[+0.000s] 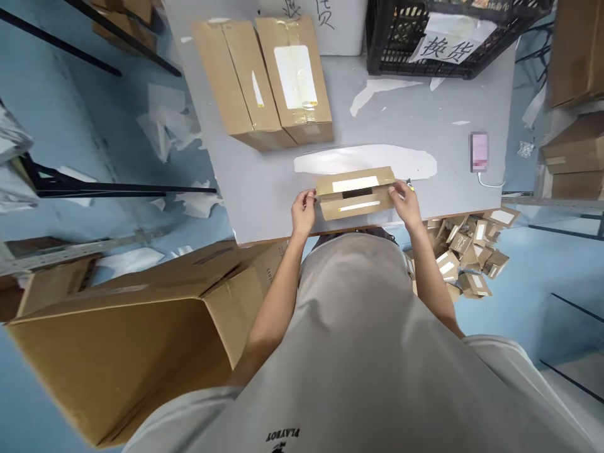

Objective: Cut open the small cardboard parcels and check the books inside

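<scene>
A small cardboard box (356,207) lies near the front edge of the table, its slit top parted. White label pieces show on both sides of the gap, and something dark (357,193) is visible inside. My left hand (303,212) pinches the box at its left end. At the right end, the fingers of my right hand (406,203) are closed on the box's edge. A small yellow and black object (409,185) pokes out beside that hand; most of it is hidden, so its kind is unclear.
Two taped cartons (295,82) stand at the table's back left. Behind are a white box (346,28) and a black crate (377,50). A phone (479,151) with a cable lies right. A large open carton (141,302) stands left; opened small boxes (465,251) are heaped on the floor.
</scene>
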The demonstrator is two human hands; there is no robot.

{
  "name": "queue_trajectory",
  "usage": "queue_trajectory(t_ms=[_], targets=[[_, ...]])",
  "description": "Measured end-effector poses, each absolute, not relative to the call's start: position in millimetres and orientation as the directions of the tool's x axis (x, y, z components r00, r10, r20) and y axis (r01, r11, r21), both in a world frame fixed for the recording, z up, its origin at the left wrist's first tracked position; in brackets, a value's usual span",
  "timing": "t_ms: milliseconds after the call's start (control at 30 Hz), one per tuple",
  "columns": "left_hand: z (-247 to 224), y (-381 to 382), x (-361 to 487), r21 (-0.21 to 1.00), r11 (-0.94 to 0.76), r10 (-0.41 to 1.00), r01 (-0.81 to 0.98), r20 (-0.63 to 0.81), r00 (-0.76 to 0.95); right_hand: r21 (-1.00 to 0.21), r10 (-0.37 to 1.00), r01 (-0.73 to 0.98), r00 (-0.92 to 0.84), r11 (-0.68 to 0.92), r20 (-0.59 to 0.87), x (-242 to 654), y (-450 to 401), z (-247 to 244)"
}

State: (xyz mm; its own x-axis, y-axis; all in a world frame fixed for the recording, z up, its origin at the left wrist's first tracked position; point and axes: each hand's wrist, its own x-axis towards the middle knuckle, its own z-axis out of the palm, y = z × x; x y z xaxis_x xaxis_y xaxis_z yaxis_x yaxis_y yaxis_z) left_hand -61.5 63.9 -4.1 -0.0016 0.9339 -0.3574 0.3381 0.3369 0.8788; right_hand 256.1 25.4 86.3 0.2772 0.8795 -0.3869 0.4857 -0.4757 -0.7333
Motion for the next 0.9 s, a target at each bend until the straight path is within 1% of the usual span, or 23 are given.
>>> queue_trajectory(t_ms=[67, 167, 300, 367, 433, 533, 633, 733, 833, 900], targets=[[12, 58, -66, 0.887, 0.342, 0.934, 0.309, -0.357, -0.011, -0.724, 0.873, 0.495, 0.346, -0.481, -0.343, 250, 25, 85], [36, 52, -66, 0.912, 0.238, 0.950, 0.333, -0.290, 0.113, -0.684, 0.872, 0.548, 0.380, -0.482, -0.309, 244, 27, 85], [60, 49, -64, 0.897, 0.024, 0.944, 0.441, -0.165, 0.285, -0.605, 0.895, 0.662, 0.372, -0.442, -0.247, 236, 36, 91], [68, 47, -66, 0.882, -0.064, 0.928, 0.467, -0.119, 0.353, -0.561, 0.900, 0.705, 0.368, -0.434, -0.234, 233, 43, 96], [74, 43, -68, 0.879, -0.131, 0.900, 0.459, -0.088, 0.426, -0.525, 0.904, 0.737, 0.359, -0.427, -0.231, 230, 51, 101], [76, 31, -71, 0.874, -0.187, 0.856, 0.448, -0.079, 0.511, -0.487, 0.922, 0.782, 0.324, -0.388, -0.214, 230, 66, 105], [72, 19, -71, 0.848, -0.203, 0.846, 0.489, -0.100, 0.524, -0.456, 0.926, 0.809, 0.288, -0.372, -0.245, 230, 82, 105], [69, 9, -66, 0.804, -0.203, 0.850, 0.558, -0.138, 0.508, -0.421, 0.905, 0.822, 0.243, -0.384, -0.350, 227, 97, 99], [69, 0, -54, 0.738, -0.186, 0.869, 0.649, -0.184, 0.458, -0.375, 0.871, 0.844, 0.197, -0.384, -0.449, 222, 109, 90], [69, -4, -44, 0.693, -0.173, 0.892, 0.700, -0.192, 0.410, -0.351, 0.867, 0.864, 0.174, -0.362, -0.467, 221, 112, 82]])
